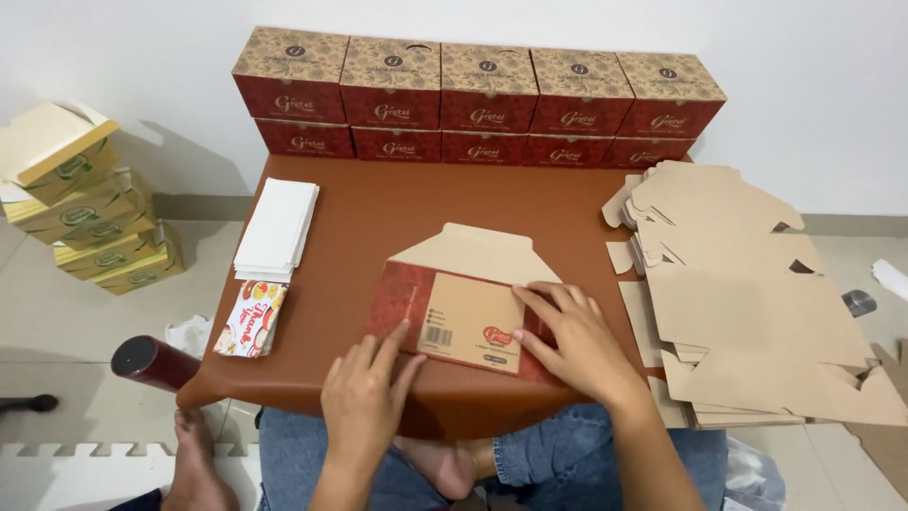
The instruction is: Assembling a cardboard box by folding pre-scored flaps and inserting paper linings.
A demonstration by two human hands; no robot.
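Brown and smooth, the low bench (378, 203) sits over my crossed legs on a pale tiled floor, backed by a white wall. Nearest me, my left hand (364, 397) lies flat at the front edge, its fingers (395, 343) spread and closed on nothing, the tips pinning the near edge of a flat red-and-kraft carton blank (463, 308). My right hand (577, 345) presses palm-down on the blank's right part, fingers (541, 301) extended along a fold line and likewise gripping nothing; both hands appear to hold the sheet down rather than lift it. The blank lies mid-bench, printed panel up, with its tan flap pointing away from me. Left of it, near the bench's edge, rests a small stack of printed cards (251, 320), and beyond that a stack of white paper sheets (277, 227), both probably within reach of my left hand. To my right, a tall pile of unfolded kraft blanks (757, 312) overhangs the bench. A dark red cylinder (156, 363) lies on the floor at left. Farther off, yellow boxes (90, 222) are stacked at left, and finished red boxes (478, 109) stand in two rows against the wall.
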